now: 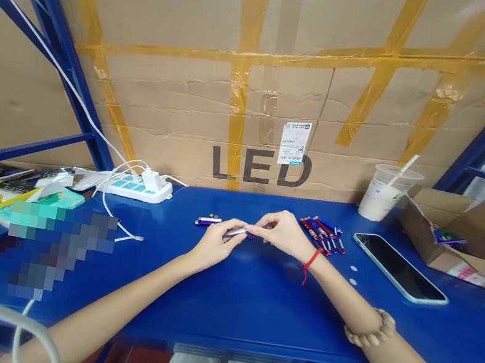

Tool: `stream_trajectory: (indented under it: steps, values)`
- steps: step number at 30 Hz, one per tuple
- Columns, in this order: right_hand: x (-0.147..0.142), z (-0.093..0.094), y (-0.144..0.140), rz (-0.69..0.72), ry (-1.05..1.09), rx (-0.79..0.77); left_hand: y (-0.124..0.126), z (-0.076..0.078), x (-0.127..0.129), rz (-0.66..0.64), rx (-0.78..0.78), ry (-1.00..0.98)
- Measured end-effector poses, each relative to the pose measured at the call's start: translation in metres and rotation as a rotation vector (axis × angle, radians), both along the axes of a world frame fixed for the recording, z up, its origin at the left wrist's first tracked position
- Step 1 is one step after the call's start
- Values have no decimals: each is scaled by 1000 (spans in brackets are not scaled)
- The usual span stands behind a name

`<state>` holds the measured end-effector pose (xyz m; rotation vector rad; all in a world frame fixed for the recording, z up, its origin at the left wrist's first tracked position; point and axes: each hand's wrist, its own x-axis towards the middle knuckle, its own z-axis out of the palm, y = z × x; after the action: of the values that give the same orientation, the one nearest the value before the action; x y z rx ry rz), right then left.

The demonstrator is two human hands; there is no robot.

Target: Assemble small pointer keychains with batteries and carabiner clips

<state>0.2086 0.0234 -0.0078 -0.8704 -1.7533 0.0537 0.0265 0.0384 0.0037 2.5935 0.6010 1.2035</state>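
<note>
Both hands (213,242) (280,232) together, fingertips pinched

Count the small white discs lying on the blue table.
2: one white disc just left of the phone, the other disc directly below it, nearer the right forearm. Others may be hidden.

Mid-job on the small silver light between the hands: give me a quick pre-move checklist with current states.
1. Left hand grips silver light: ok.
2. Right hand fingertips at its end: ok.
3. Which part the right fingers pinch: cannot tell.
4. Purple light lies apart on the table, untouched: ok.
5. Pile of lights beside the right wrist, close enough to be knocked: not ok.
6. Phone flat, clear of both hands: ok.
</note>
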Motion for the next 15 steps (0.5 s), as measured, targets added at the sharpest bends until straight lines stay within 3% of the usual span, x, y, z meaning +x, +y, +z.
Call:
stream_trajectory:
  steps: [3, 7, 15]
  values:
    - [1, 1, 1, 71, 45, 60, -1, 2, 1, 39, -40, -19]
    - [3, 3, 1, 152, 45, 279, -2, 5, 1, 59, -50, -12]
    - [8, 2, -1, 15, -168, 448, -5, 3, -2, 60, 6, 129]
